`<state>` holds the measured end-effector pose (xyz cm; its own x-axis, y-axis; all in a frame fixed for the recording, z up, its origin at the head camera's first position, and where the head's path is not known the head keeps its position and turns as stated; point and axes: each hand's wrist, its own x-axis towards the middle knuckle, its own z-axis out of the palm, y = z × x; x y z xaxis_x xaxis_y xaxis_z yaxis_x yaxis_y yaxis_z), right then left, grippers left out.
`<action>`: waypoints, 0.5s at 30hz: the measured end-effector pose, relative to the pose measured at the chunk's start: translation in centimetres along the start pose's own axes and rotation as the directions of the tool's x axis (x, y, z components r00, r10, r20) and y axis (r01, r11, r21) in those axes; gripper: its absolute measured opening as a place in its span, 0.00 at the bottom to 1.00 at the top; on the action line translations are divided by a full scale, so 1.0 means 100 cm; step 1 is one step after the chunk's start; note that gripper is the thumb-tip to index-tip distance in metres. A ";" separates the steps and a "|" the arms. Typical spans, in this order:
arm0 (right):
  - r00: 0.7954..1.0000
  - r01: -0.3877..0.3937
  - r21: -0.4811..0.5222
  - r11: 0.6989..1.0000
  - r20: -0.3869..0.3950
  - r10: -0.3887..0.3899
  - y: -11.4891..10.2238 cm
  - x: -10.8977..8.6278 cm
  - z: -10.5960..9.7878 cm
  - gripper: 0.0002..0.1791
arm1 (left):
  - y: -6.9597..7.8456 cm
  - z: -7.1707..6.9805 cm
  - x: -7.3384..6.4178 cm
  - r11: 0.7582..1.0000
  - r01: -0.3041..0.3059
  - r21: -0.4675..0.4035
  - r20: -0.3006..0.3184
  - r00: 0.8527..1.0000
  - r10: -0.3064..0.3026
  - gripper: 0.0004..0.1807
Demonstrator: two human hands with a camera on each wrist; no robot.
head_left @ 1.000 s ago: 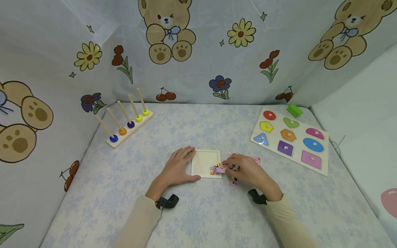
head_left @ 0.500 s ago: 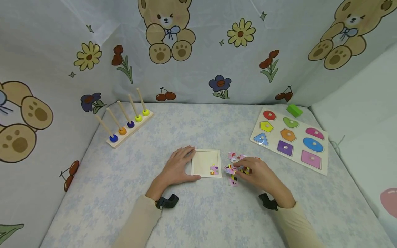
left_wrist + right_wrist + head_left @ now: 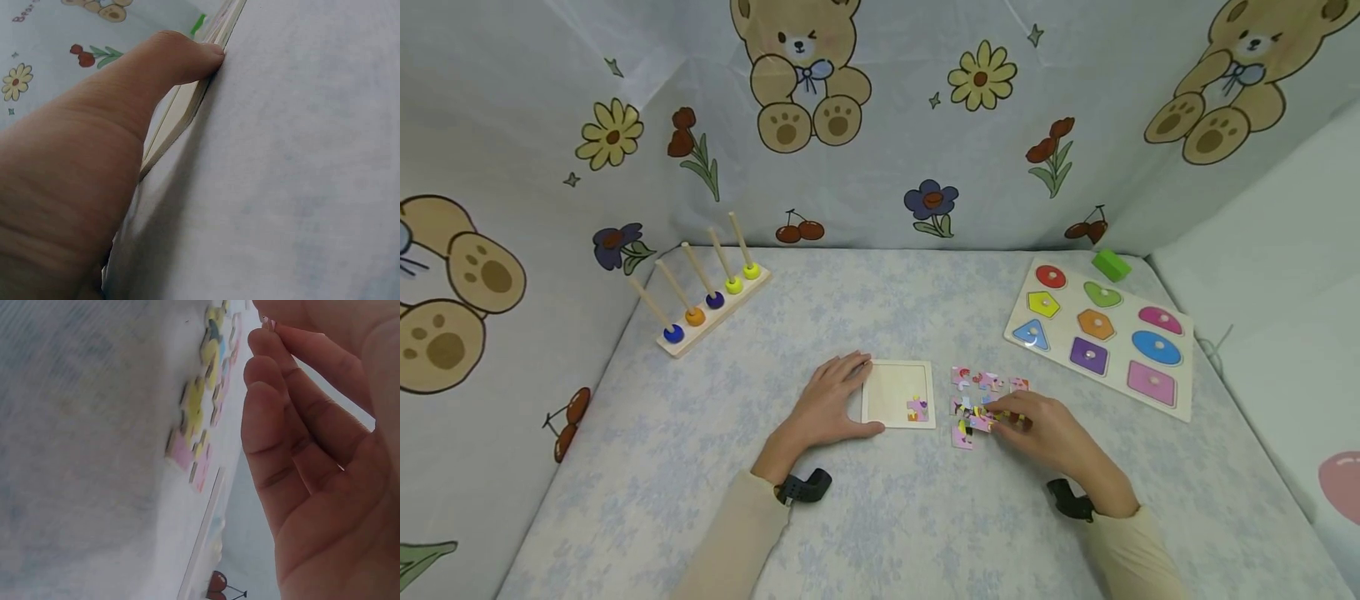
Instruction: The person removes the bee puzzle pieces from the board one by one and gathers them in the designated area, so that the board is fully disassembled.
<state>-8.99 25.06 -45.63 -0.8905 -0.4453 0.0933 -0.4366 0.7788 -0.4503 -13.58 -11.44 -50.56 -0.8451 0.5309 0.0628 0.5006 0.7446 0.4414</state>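
Observation:
A shallow wooden puzzle tray (image 3: 887,387) lies on the table with one pink jigsaw piece (image 3: 917,409) in its lower right corner. My left hand (image 3: 831,402) holds the tray at its left side, index finger at the top corner and thumb along the near edge. In the left wrist view the thumb (image 3: 187,59) bends over the rim. To the right, my right hand (image 3: 1041,429) pinches a pink puzzle piece (image 3: 981,422) over the loose pieces (image 3: 962,437). Its other fingers partly cover the group; only a sliver of the held piece shows in the right wrist view.
A shape board with knobbed pieces (image 3: 1120,342) lies at the back right, a green block (image 3: 1111,266) behind it. At the back left stands a peg rack (image 3: 718,310) with coloured beads. Patterned cloth (image 3: 880,167) walls the table's back.
My right hand has moved right with the pinched piece, from over the tray to over the loose pieces, uncovering the piece in the tray's corner. My left hand stays put.

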 end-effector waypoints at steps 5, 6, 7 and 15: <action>1.000 -0.006 0.014 1.000 0.008 0.006 0.003 -0.008 -0.003 0.14 | 0.000 -0.001 0.000 1.000 0.006 -0.004 0.001 1.000 -0.006 0.57; 1.000 -0.006 0.018 1.000 0.012 0.006 0.003 -0.009 -0.003 0.14 | 0.000 -0.001 0.000 1.000 0.006 -0.008 0.002 1.000 -0.006 0.57; 1.000 -0.009 0.022 1.000 0.017 0.009 0.004 -0.011 -0.003 0.14 | 0.000 -0.001 0.000 1.000 0.009 -0.006 0.007 1.000 -0.009 0.57; 0.996 -0.021 0.059 0.998 0.093 0.015 0.013 -0.018 -0.005 0.13 | -0.001 0.001 0.000 1.000 0.006 -0.003 0.003 1.000 -0.006 0.58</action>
<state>-8.00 27.05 -45.93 -0.8813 -0.4725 0.0033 -0.4097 0.7607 -0.5034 -13.60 -11.45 -50.63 -0.8476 0.5276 0.0569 0.4946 0.7466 0.4449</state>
